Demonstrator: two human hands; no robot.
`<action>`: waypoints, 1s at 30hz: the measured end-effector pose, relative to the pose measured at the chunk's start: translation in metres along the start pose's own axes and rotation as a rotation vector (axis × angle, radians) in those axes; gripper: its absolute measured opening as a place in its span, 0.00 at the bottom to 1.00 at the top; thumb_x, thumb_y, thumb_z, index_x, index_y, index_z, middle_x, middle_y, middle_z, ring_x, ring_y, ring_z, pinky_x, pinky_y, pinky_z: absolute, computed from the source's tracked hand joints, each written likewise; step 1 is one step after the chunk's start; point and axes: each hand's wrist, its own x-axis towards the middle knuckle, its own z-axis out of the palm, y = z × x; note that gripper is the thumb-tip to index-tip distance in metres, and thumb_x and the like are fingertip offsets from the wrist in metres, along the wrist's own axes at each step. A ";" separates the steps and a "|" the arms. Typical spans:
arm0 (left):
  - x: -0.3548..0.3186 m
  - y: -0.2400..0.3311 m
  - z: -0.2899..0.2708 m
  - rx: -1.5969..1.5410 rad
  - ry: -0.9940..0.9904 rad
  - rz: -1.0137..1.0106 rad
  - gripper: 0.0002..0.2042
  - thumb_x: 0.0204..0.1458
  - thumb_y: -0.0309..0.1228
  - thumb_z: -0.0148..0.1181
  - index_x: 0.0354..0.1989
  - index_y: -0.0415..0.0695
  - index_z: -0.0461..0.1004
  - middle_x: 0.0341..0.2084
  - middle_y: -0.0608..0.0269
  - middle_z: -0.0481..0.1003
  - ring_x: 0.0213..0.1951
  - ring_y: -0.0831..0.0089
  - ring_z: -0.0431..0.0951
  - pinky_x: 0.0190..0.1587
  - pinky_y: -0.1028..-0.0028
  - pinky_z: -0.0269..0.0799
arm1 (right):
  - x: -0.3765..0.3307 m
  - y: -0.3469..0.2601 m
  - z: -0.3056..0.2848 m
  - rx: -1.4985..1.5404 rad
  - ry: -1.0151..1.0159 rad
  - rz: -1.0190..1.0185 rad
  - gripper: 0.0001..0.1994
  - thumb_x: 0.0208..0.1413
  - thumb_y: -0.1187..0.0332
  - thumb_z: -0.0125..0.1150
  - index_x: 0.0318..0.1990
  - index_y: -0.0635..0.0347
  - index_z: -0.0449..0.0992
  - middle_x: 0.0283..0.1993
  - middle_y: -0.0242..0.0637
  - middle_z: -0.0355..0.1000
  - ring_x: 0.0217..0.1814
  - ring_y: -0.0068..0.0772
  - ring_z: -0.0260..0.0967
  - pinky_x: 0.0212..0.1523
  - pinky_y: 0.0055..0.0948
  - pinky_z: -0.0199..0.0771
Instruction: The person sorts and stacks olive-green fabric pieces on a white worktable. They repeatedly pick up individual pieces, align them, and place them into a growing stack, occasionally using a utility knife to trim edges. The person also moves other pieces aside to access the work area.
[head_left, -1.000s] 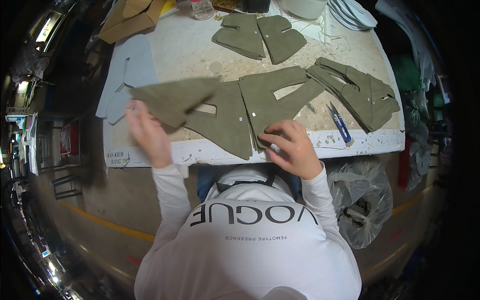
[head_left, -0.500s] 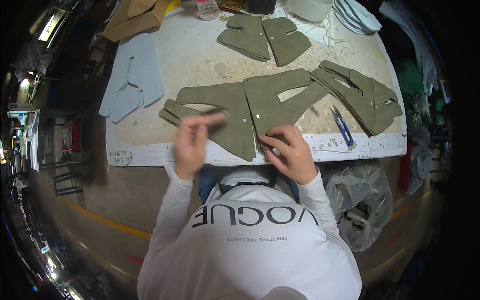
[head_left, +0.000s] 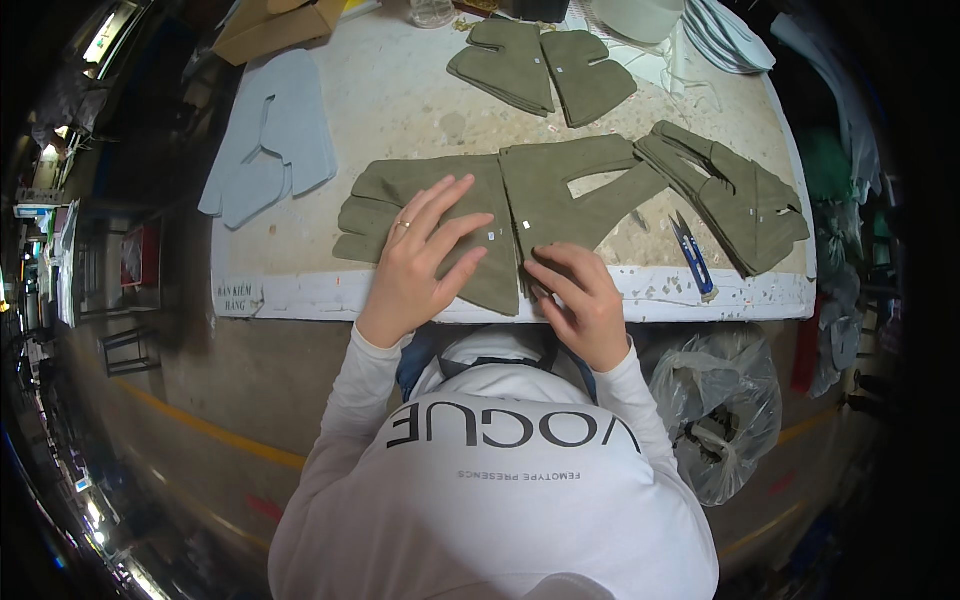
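My left hand [head_left: 420,255] lies with spread fingers on the left olive leather-like cut piece [head_left: 485,200], near its small white sticker. The tip of my right hand [head_left: 583,300] rests on the lower left edge of the right olive cut piece [head_left: 560,205]; its fingers are bent and apart from the thumb. These two pieces lie side by side, their straight edges meeting in the middle. The right one has a long slot cut through it; part of the left one is hidden under my left hand.
Blue-handled thread snips [head_left: 694,258] lie beside a stack of olive pieces [head_left: 735,205] on the right. Farther back are more olive pieces [head_left: 590,80]. Grey pieces [head_left: 300,120] and a cardboard box [head_left: 275,30] are at the left. A clear plastic bag [head_left: 715,400] hangs below the table edge.
My left hand has come down onto the left olive piece, its fingers spreading. That piece's left strips now lie closer together. My right hand has stayed nearly in place.
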 end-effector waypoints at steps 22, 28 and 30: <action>0.022 -0.058 -0.057 0.094 -0.254 -0.417 0.14 0.53 0.32 0.63 0.47 0.46 0.76 0.56 0.57 0.71 0.55 0.55 0.71 0.58 0.52 0.63 | -0.008 -0.007 0.005 -0.003 0.109 0.086 0.21 0.44 0.83 0.60 0.49 0.61 0.80 0.53 0.43 0.76 0.57 0.48 0.74 0.54 0.36 0.75; 0.005 -0.012 -0.031 0.411 0.010 -0.060 0.20 0.48 0.34 0.67 0.51 0.48 0.75 0.55 0.60 0.71 0.55 0.61 0.70 0.57 0.59 0.62 | -0.007 -0.010 0.005 0.106 0.178 0.181 0.20 0.45 0.85 0.58 0.49 0.63 0.80 0.50 0.45 0.78 0.54 0.47 0.76 0.51 0.35 0.78; -0.013 0.007 -0.015 0.101 -0.330 0.140 0.23 0.46 0.35 0.69 0.53 0.47 0.76 0.57 0.58 0.72 0.60 0.60 0.70 0.60 0.57 0.64 | -0.007 -0.008 0.004 0.103 0.157 0.146 0.20 0.45 0.84 0.59 0.48 0.62 0.80 0.51 0.44 0.77 0.55 0.46 0.76 0.51 0.35 0.77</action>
